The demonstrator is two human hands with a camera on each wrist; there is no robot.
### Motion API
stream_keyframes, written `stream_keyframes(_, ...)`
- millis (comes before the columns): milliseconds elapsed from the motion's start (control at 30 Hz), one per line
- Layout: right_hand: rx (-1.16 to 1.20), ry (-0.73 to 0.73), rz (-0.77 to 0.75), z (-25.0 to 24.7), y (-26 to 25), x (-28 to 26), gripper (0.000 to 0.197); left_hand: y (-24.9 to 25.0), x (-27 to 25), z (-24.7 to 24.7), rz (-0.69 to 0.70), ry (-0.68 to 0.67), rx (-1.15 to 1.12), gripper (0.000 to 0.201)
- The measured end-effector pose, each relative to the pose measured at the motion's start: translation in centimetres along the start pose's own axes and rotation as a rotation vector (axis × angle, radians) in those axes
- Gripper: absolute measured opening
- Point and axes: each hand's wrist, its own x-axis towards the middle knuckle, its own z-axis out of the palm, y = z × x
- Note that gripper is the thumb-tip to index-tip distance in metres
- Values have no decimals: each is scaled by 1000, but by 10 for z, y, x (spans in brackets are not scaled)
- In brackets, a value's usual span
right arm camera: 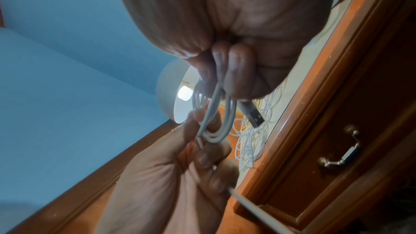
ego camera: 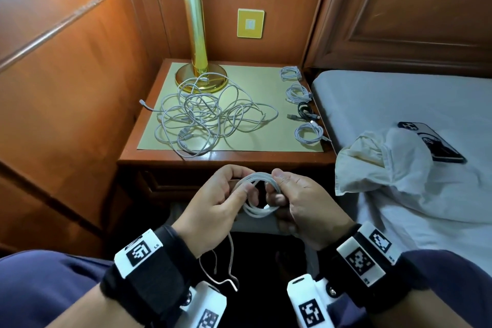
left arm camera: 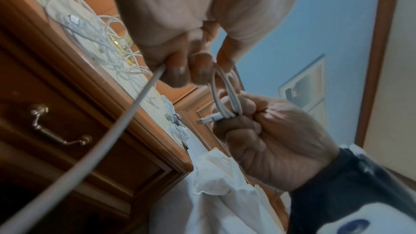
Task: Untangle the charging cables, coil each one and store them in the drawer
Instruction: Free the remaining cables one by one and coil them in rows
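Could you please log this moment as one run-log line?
step: coiling | left hand: feeds cable | right hand: grips coil | tangle: on nightstand | coiled: four | drawer: shut

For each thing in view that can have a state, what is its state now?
Lamp: lit.
Drawer: closed.
Cable in hands: partly coiled, tail hanging.
Cable pile: tangled.
Four cables at nightstand edge: coiled.
Left hand: holds the coil.
Right hand: pinches the coil.
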Motion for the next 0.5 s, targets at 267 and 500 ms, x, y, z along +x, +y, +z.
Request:
stream_keyframes(267,-61,-189,14,-6,-4,2,28,5,7,-1,-57,98,2,10)
stream_keyframes(500,-26,-196,27,2,2,1,36,3,8,-3,50,65,119,11)
